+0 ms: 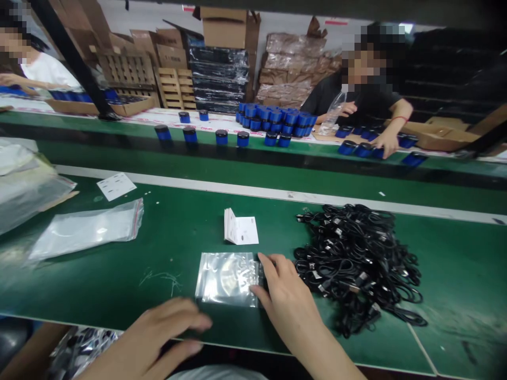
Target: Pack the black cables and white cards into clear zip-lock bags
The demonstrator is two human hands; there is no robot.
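Note:
My right hand [283, 287] lies at the right end of a flat clear plastic bag [225, 279]. Its thumb presses on the bag's edge, and its fingers curl round that end. Something dark shows between thumb and forefinger, too covered to name. Nearer to me, my left hand [170, 330] hovers over the table's front edge, slightly blurred, with fingers apart and nothing in them. Just beyond the bag stands a folded white leaflet [245, 230], partly opened. A heap of black USB cables [356, 258] lies right of my right hand.
On the green table [166, 221] at left are a clear zip bag [91, 227], a printed white card [116, 186] and a larger plastic bag [27, 184]. Blue jars with black lids [273, 119] stand across the far counter. Two people work there, one handling jars.

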